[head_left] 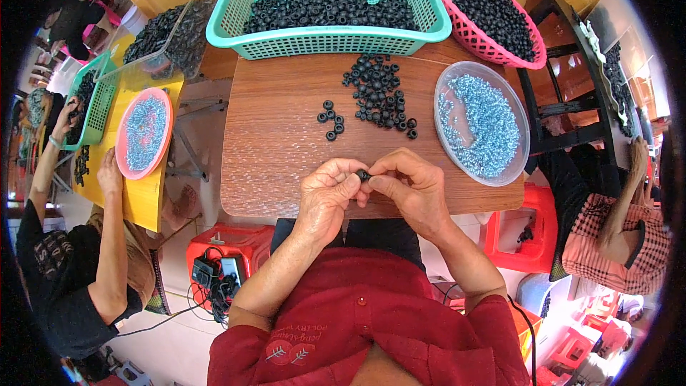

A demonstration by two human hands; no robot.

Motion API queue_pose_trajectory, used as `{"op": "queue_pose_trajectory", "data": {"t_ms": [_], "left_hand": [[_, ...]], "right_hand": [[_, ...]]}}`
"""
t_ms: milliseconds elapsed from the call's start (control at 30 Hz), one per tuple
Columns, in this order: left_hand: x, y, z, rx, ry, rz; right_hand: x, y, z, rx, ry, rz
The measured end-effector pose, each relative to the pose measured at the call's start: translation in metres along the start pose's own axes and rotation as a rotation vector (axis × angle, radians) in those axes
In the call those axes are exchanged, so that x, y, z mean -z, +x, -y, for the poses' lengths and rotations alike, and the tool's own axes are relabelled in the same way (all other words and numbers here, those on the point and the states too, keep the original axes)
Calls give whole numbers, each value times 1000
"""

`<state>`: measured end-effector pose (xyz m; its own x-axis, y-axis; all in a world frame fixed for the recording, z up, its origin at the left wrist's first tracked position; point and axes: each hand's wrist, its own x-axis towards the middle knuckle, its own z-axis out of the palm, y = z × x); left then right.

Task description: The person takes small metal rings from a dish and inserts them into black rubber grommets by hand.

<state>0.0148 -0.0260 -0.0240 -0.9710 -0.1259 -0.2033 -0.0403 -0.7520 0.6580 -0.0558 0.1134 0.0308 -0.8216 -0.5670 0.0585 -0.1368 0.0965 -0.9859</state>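
Note:
A small black round part (pixel 362 174) sits at the fingertips, over the near half of the brown table (pixel 279 143). My left hand (pixel 326 199) is closed, pinching it between thumb and fingers. From the other side, my right hand (pixel 414 191) is closed too, its thumb and forefinger pressed together against the part; anything tiny between them is hidden. Beyond the hands lies a loose pile of like black parts (pixel 377 93), several showing a hole. A smaller group of them (pixel 333 123) is to its left.
A green basket (pixel 329 41) of black parts stands at the far edge, beside a pink basket (pixel 537 43) of the same. At right, a clear round tub (pixel 446 160) holds tiny shiny blue pieces. Co-workers sit left and right; a yellow table (pixel 143 204) is at left.

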Motion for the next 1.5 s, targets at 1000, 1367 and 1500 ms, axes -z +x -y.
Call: {"op": "queue_pose_trajectory", "data": {"t_ms": [1000,1367,1500], "left_hand": [[-4,-6,14,-143,168,-50],[-2,-7,16,-170,175,-64],[-1,-8,15,-167,154,-67]], "right_hand": [[16,9,-28,-421,360,118],[11,9,-27,-522,588,149],[9,9,-25,-524,554,147]]}}
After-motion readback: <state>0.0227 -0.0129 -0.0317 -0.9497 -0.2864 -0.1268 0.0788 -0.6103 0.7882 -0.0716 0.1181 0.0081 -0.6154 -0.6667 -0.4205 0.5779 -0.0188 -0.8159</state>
